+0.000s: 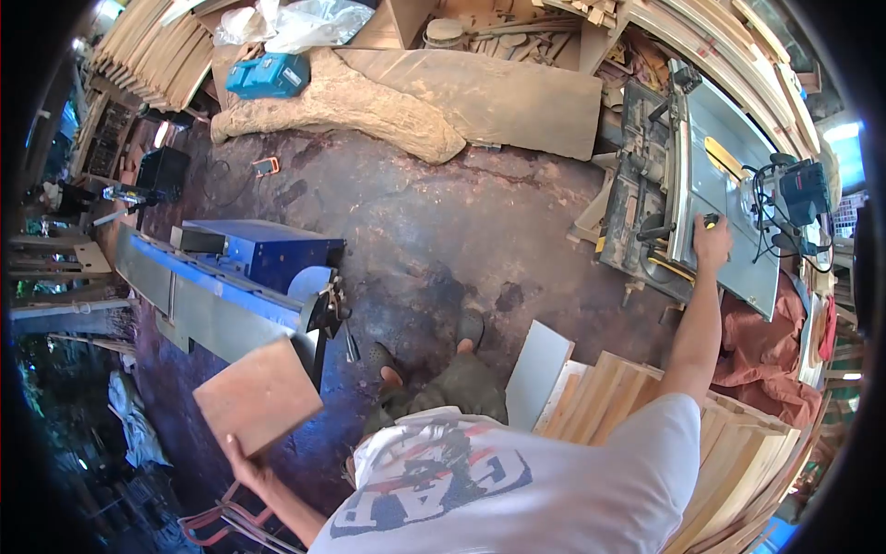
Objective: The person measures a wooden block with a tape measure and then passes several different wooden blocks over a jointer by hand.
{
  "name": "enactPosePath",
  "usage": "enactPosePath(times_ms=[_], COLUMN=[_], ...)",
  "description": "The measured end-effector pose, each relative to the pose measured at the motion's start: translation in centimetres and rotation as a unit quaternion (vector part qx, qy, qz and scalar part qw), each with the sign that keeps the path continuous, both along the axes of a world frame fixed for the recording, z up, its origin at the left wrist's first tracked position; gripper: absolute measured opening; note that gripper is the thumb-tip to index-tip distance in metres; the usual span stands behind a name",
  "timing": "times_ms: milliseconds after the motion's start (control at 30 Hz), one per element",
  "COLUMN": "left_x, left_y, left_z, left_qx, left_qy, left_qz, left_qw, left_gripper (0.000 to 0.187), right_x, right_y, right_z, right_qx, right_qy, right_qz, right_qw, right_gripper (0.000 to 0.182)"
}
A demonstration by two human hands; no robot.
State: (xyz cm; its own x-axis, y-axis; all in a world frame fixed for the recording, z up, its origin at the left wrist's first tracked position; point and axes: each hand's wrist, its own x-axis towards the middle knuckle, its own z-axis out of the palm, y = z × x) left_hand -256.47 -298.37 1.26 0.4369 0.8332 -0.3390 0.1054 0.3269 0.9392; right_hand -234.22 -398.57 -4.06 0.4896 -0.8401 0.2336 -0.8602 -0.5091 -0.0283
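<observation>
My left hand grips the lower edge of a square wooden board, held out at the lower left in front of a blue-and-grey machine. My right arm reaches far out to the right. There my right hand is closed around a small black-and-yellow object, over the edge of a grey tabletop. Its exact kind is too small to make out. A corded router-like power tool stands on that tabletop beyond my hand, near a yellow strip.
Stacked timber and a white panel stand close on my right. A rust-coloured cloth hangs beside the tabletop. Ahead, a large wood slab and a rough log lie by a blue toolbox. An orange device is on the floor.
</observation>
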Motion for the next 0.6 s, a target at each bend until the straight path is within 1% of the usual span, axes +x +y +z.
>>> enactPosePath(times_ms=[33,67,133,200,233,267,300,333,367,400,433,467,500,533,567,600], left_x=[1.8,3.8,6.6,10.0,11.7,13.5,15.4,17.5,19.3,20.8,22.2,24.0,25.8,27.9,29.7,31.0], left_y=[-2.3,-5.2,-9.7,-13.8,-16.0,-18.2,-20.2,-23.1,-25.9,-27.5,-29.5,-32.4,-35.2,-36.8,-39.1,-42.3], left_z=[4.1,7.9,12.5,15.4,15.9,15.8,14.6,13.6,11.6,7.6,3.5,0.2,-3.5,-10.0,-15.0,-18.0], left_qx=[0.134,0.262,0.411,0.424,0.426,0.405,0.386,0.333,0.289,0.245,0.191,0.091,0.024,-0.062,-0.113,-0.124], left_qy=[0.06,0.149,0.182,0.133,0.109,0.102,0.079,0.108,0.132,0.114,0.146,0.181,0.22,0.243,0.273,0.289], left_qz=[-0.02,-0.038,-0.109,-0.185,-0.222,-0.254,-0.29,-0.311,-0.351,-0.388,-0.421,-0.451,-0.466,-0.459,-0.426,-0.393], left_qw=[0.989,0.953,0.887,0.876,0.87,0.872,0.872,0.884,0.881,0.881,0.874,0.869,0.857,0.853,0.855,0.864], left_gripper=[0.064,0.062,0.06,0.059,0.058,0.057,0.056,0.055,0.055,0.057,0.06,0.064,0.071,0.078,0.084,0.083], right_x=[0.1,0.1,0.4,0.0,0.0,0.1,-0.1,-0.6,-1.5,-2.9,-4.4,-5.8,-7.3,-9.1,-11.1,-13.4], right_y=[-0.2,-0.4,-0.2,0.8,1.6,2.7,5.0,6.9,8.8,11.0,14.3,17.9,21.1,24.0,27.0,29.5], right_z=[-0.3,-0.6,-0.9,-1.2,-1.1,-0.8,0.4,0.4,-0.1,-0.6,-1.3,-2.3,-3.8,-5.6,-7.7,-9.0], right_qx=[-0.012,-0.024,-0.041,-0.078,-0.108,-0.139,-0.166,-0.169,-0.17,-0.171,-0.133,-0.096,-0.079,-0.064,0.016,0.092], right_qy=[-0.005,-0.007,-0.011,-0.038,-0.063,-0.087,-0.129,-0.198,-0.265,-0.325,-0.337,-0.353,-0.354,-0.355,-0.357,-0.358], right_qz=[0.006,0.012,0.026,0.024,0.017,0.012,0.025,0.036,0.046,0.057,0.041,0.023,0.063,0.103,0.09,0.075], right_qw=[1.0,1.0,0.999,0.996,0.992,0.986,0.977,0.965,0.948,0.929,0.931,0.93,0.93,0.927,0.93,0.926], right_gripper=[0.08,0.081,0.083,0.085,0.085,0.086,0.086,0.085,0.085,0.085,0.079,0.074,0.07,0.065,0.064,0.063])
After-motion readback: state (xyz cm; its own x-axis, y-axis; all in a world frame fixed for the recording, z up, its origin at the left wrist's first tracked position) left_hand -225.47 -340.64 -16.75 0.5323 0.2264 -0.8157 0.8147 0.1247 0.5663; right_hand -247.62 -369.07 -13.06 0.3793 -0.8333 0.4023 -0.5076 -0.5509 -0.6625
